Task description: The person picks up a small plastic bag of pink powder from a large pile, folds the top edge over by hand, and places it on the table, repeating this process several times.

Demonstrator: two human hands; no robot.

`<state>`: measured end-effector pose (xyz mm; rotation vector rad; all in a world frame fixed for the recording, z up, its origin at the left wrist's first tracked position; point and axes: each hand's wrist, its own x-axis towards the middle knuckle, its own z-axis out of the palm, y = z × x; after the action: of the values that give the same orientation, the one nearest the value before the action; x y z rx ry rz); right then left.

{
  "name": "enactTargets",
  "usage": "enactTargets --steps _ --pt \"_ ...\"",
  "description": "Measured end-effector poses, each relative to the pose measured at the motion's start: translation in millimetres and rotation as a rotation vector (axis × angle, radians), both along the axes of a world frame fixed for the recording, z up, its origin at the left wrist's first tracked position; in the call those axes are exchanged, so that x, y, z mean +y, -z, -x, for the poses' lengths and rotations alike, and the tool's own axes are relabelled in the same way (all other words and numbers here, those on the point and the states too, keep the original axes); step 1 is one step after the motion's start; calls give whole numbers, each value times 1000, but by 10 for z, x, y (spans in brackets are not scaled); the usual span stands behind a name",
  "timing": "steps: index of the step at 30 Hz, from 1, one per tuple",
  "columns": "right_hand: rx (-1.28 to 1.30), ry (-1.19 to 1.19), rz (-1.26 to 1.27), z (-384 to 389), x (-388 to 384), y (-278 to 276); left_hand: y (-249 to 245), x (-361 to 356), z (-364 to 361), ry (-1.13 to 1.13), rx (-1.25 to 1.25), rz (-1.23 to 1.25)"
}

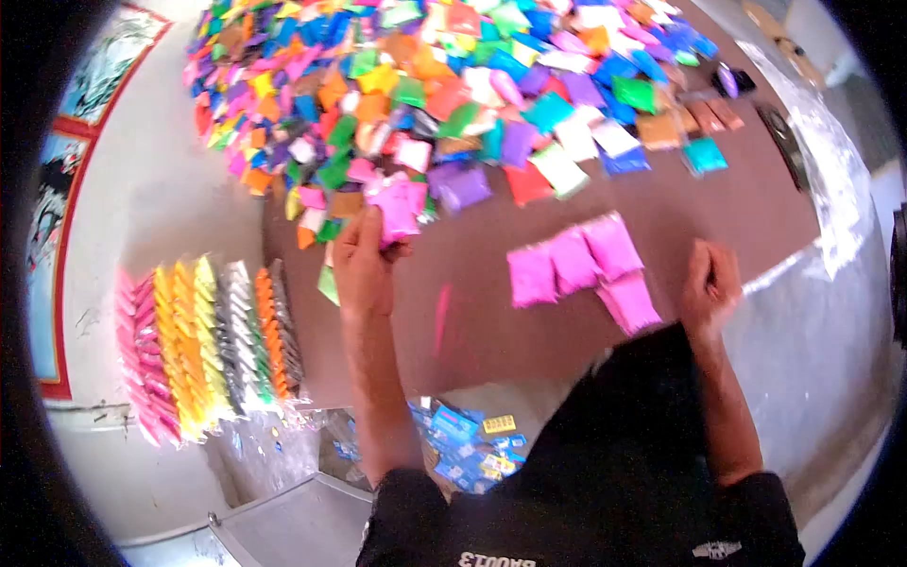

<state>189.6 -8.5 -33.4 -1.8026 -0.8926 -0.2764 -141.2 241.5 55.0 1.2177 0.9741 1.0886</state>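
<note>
Pink packets [399, 204] are in the grip of my left hand [367, 263], at the near edge of the big pile of coloured packets [453, 94]. My right hand [710, 286] is closed above the right part of the brown table [491, 331]; its curled fingers hide whatever they may hold. Between my hands, several brighter pink packets [573, 262] lie side by side, with one lower packet [630, 302] touching the row. Purple packets [460, 187] rest just right of the packets in my left hand.
Bundled strips of packets [194, 345] in pink, yellow, white and orange stand at the left. Blue and yellow cards [463, 439] lie below the table's near edge. A dark object [782, 146] and clear plastic [831, 180] are at the right edge.
</note>
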Motion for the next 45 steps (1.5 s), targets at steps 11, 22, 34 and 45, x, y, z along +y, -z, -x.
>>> enactTargets --steps 11,22,34,45 --pt "99 -23 -88 -17 -84 -76 57 -1552 -111 34 59 158" --pt "445 -668 -105 816 -861 -235 407 -2276 -412 87 3 295" --pt "1249 -790 50 1185 -996 218 454 -2715 -686 260 396 122" --pt "1182 -881 172 1049 -995 185 782 -2812 -706 317 378 24"
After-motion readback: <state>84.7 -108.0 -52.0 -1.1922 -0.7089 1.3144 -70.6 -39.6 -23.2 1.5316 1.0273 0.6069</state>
